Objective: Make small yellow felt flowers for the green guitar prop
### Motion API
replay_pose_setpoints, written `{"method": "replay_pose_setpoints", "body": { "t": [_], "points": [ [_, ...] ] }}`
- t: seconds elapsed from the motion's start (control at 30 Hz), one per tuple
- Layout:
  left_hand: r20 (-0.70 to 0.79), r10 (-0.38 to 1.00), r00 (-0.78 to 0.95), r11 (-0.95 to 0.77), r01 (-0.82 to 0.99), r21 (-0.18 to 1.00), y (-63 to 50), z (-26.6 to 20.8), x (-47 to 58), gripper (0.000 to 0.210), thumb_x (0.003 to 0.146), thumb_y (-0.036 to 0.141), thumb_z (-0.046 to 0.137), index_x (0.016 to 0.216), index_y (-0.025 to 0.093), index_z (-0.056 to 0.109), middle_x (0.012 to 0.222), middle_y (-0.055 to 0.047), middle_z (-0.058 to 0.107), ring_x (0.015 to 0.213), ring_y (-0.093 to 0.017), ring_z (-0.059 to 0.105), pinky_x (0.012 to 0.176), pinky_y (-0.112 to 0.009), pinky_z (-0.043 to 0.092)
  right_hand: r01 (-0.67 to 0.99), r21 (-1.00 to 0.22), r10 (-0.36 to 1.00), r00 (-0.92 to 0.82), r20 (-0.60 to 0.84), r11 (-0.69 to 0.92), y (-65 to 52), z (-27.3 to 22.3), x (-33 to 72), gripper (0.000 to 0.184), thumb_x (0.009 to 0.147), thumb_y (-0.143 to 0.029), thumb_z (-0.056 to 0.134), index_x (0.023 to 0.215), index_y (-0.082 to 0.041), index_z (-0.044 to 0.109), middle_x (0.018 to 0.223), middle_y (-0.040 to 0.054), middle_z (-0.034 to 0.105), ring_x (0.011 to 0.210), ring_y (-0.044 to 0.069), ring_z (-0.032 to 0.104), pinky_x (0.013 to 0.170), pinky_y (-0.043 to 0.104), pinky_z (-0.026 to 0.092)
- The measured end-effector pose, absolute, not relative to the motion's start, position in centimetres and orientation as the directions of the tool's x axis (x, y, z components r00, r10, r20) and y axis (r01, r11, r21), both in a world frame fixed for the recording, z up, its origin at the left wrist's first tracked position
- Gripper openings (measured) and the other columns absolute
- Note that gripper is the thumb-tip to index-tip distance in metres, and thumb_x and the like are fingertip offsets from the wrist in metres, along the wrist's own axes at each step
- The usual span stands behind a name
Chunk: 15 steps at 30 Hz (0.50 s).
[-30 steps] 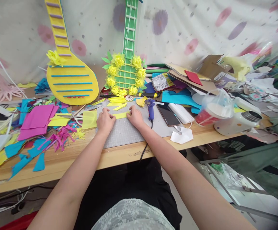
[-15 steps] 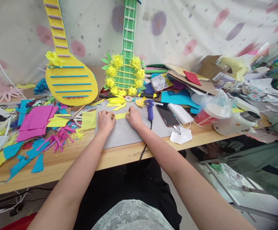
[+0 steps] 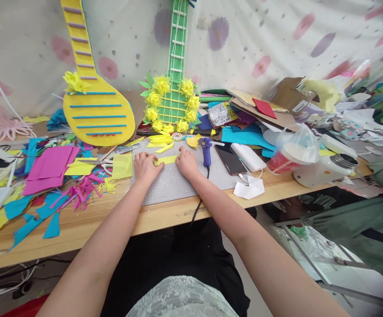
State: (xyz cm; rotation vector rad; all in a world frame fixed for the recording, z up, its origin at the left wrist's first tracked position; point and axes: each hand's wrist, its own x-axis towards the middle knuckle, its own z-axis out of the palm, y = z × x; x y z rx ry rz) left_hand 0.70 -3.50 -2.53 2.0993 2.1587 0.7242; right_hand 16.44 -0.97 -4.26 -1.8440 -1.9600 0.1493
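"watching from beside the table, what do you see has changed just now?"

"the left hand has opened. its thumb, which was close to the forefinger half a second ago, is now spread away, along the lower edge of the yellow strip. the right hand has moved only slightly to the right."

"and where is the strip? is it pinched?"

"it lies on the grey mat, between the two hands. the left end is in the gap of thumb and forefinger, i think not pinched. the right fingers are bent at the other end; whether pinching or only pressing, i cannot tell. i would judge that the strip is being adjusted, not lifted."

"what about the containers?"

"to the right, past the glue gun, the white bottle has no lid on its mouth; inside is dark, so i cannot see any content. beside it, the red and white cup is in a clear plastic bag; its content is also hidden."

"and farthest?"

"the green guitar and the yellow guitar, upright before the cloth."
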Motion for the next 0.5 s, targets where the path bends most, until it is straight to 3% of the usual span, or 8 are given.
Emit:
{"method": "replay_pose_setpoints", "body": {
  "t": [0.13, 0.3, 0.5],
  "points": [
    [0.277, 0.958, -0.071, -0.029, 0.939, 0.343, -3.6, -2.4, 0.7, 0.026, 0.069, 0.045, 0.063, 0.085, 0.024, 0.066, 0.102, -0.007, 0.056, 0.111, -0.028, 0.044, 0.097, -0.039, 0.036, 0.911, -0.397, 0.953, 0.017, 0.303, 0.11, -1.1, -4.0, 16.8, 0.032, 0.083, -0.016, 0.041, 0.113, -0.008, 0.049, 0.104, 0.0175, 0.058, 0.101, 0.028, 0.047, 0.088, 0.039, 0.038],
    [0.293, 0.953, -0.075, -0.025, 0.945, 0.325, -3.3, -2.8, 0.7, 0.031, 0.069, 0.05, 0.062, 0.087, 0.025, 0.066, 0.103, -0.008, 0.057, 0.11, -0.029, 0.044, 0.097, -0.039, 0.036, 0.884, -0.306, 0.892, -0.221, 0.395, 0.355, -1.8, -3.6, 15.4, 0.045, 0.082, -0.035, 0.052, 0.119, -0.011, 0.048, 0.113, 0.0163, 0.051, 0.108, 0.028, 0.041, 0.094, 0.04, 0.036],
    [0.259, 0.962, -0.088, -0.009, 0.936, 0.352, -3.1, -2.8, 0.6, 0.032, 0.068, 0.05, 0.064, 0.087, 0.025, 0.065, 0.104, -0.008, 0.057, 0.111, -0.029, 0.044, 0.098, -0.039, 0.035, 0.882, -0.307, 0.9, -0.24, 0.363, 0.358, -1.9, -3.6, 15.3, 0.047, 0.078, -0.02, 0.051, 0.124, -0.011, 0.046, 0.118, 0.0163, 0.049, 0.113, 0.028, 0.038, 0.097, 0.04, 0.034]
  ]
}}
